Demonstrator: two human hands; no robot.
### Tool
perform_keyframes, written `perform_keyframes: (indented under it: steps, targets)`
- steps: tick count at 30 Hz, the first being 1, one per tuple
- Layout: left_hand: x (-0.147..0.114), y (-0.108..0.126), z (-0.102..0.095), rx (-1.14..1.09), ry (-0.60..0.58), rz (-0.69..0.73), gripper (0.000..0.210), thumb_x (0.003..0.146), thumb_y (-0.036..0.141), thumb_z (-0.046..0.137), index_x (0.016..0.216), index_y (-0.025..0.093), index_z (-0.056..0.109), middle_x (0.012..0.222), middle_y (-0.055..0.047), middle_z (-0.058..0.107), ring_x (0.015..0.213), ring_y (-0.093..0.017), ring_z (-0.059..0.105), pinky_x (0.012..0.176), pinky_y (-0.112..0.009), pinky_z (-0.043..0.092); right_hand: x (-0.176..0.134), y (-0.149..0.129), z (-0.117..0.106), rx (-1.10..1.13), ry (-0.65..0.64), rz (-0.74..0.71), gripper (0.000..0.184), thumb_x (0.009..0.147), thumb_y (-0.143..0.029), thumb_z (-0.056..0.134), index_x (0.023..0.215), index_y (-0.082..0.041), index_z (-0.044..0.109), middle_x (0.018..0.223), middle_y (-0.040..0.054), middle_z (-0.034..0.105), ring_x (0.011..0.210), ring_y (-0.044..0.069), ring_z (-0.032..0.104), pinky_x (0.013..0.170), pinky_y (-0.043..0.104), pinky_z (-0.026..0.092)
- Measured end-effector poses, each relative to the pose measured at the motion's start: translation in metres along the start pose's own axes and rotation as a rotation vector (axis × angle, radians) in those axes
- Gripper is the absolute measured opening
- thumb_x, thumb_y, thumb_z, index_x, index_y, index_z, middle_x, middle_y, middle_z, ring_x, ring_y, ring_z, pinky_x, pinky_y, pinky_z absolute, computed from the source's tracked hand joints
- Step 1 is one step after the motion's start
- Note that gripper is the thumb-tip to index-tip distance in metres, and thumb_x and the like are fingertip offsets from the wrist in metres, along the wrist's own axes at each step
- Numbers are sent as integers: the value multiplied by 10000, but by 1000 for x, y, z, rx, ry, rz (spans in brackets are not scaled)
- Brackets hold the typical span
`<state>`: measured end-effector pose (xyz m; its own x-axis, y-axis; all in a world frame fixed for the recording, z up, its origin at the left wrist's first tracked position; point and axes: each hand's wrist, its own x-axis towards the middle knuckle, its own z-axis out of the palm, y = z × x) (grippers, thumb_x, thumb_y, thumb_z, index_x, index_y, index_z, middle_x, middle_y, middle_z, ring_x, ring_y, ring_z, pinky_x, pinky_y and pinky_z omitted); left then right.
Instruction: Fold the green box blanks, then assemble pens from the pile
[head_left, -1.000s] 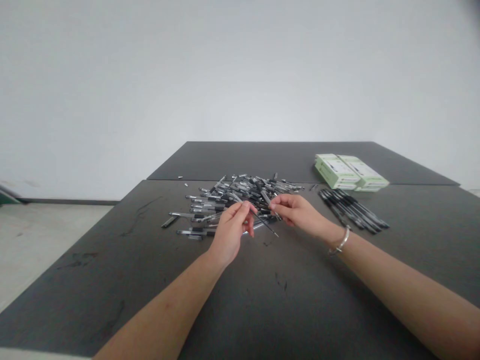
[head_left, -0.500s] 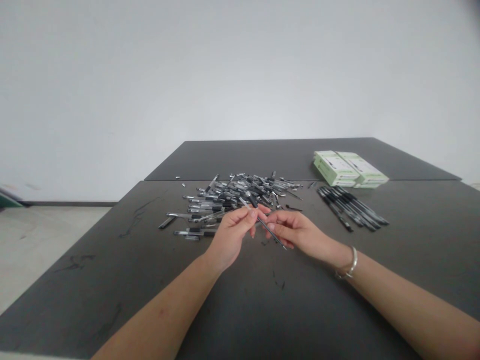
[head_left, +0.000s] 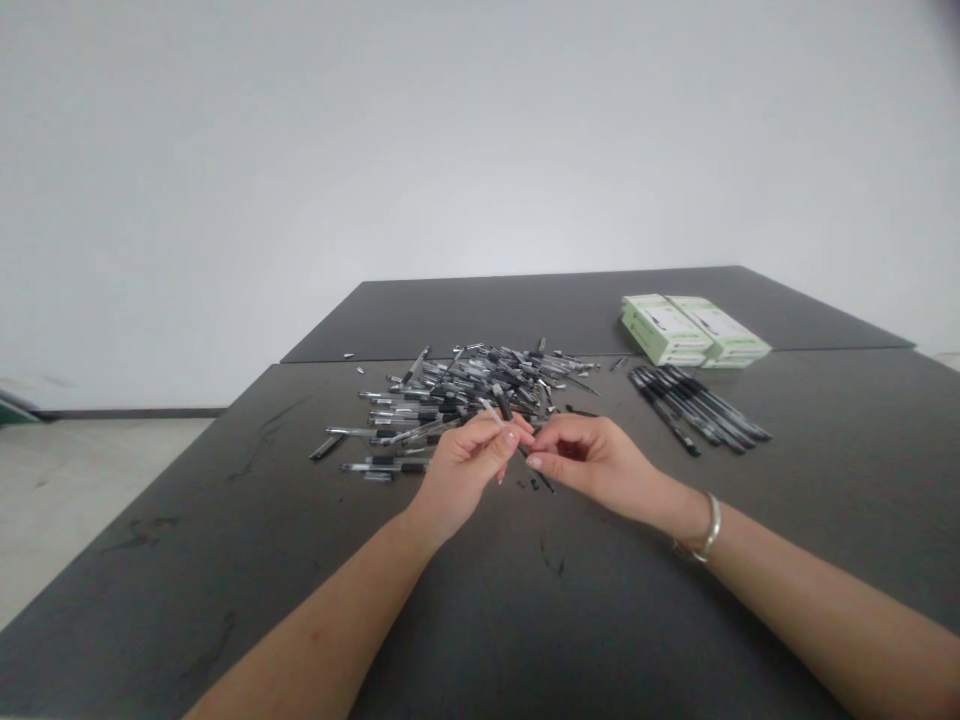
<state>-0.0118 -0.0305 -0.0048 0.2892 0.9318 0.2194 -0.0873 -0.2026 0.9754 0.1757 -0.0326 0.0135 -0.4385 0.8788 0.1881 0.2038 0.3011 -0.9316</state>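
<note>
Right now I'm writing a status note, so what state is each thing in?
Left hand, fingers closed on a thin pen part
Thin pen part, held slanted
Right hand, fingers curled, grip partly hidden
Pen pile, loose and jumbled
Dark pens, laid side by side, slanting
Boxes, side by side, apparently closed
Bracelet, worn on right wrist
Table, smudged

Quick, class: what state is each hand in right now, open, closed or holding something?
Left hand: closed, pinching a slim pen refill between thumb and fingers.
Right hand: curled beside it; whether it grips anything cannot be told.
</note>
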Motion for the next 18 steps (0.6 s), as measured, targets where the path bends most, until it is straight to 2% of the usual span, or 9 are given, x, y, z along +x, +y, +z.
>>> perform_keyframes:
  steps: [3,8,13,16,18]
  targets:
    - [0,1,0,50,-9,20,223,864,366,590,824,218,752,907,-60,650,575,-99,487,618,-278,421,0,2,2,53,-30,17,192,798,-348,668,748,-163,659,689,6,550,605,108,458,557,241,368]
    - [1,4,0,99,-37,28,247,864,392,582,875,214,753,948,-61,646,546,-84,474,580,-264,411,-1,2,5,149,-70,70,202,796,-353,669,746,-163,624,681,4,567,563,93,432,517,231,348]
    - [2,6,-3,182,-12,44,244,892,360,547,895,210,739,766,-26,619,576,-106,484,641,-268,422,0,-2,-1,228,42,100,227,793,-370,666,733,-172,572,553,-45,503,444,63,408,427,202,313]
    - [2,6,-3,219,-12,48,198,888,324,557,918,211,717,828,-34,625,701,-136,531,684,-269,440,2,-3,-7,264,120,104,228,817,-387,633,789,-175,553,601,-30,570,391,50,411,374,191,292]
    - [2,4,-2,165,-36,50,192,895,311,546,975,210,687,833,-28,604,739,-141,543,685,-267,456,2,-2,-11,274,153,82,217,817,-367,637,865,-171,558,635,-21,601,387,45,403,369,186,293]
